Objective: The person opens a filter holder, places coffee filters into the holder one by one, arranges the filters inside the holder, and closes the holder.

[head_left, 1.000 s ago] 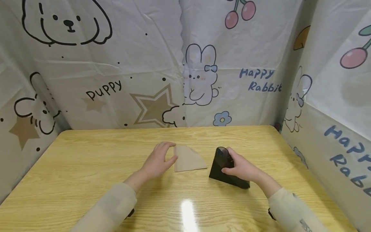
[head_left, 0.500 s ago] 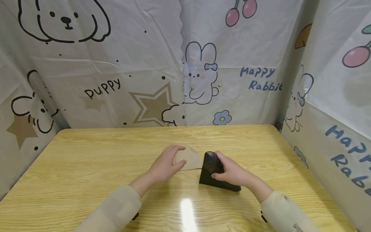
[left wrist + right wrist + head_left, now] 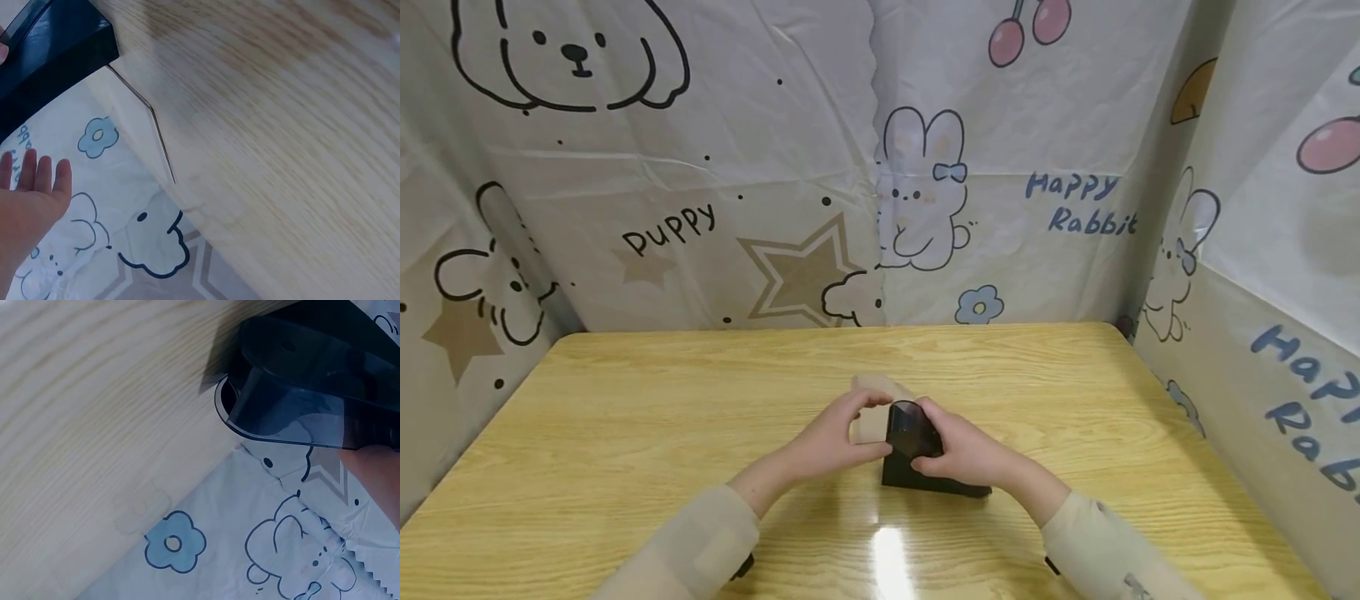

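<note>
My right hand (image 3: pixel 964 448) grips a black wedge-shaped holder (image 3: pixel 901 468) that has a smoky see-through top part. The thumb lies on the near side and a finger reaches over the far edge. Close against the holder's left side, my left hand (image 3: pixel 833 435) has its fingers spread, the thumb tip at the holder's edge. In the left wrist view, fingers (image 3: pixel 44 178) stand apart from the holder (image 3: pixel 53 53). Behind it a tan fan-shaped paper, like a coffee filter (image 3: pixel 870 428), lies flat, partly hidden. The right wrist view shows the holder's see-through end (image 3: pixel 294 406) up close.
Both hands work over a wood-grain table (image 3: pixel 647 400). A white curtain (image 3: pixel 760 125) printed with cartoon animals stands along the back edge and both sides. A bright light reflection (image 3: pixel 891 562) shows on the table near the front.
My right hand has brought the holder leftward and slightly nearer, so it now covers part of the paper. My left hand has moved right, over the paper, to the holder's side.
</note>
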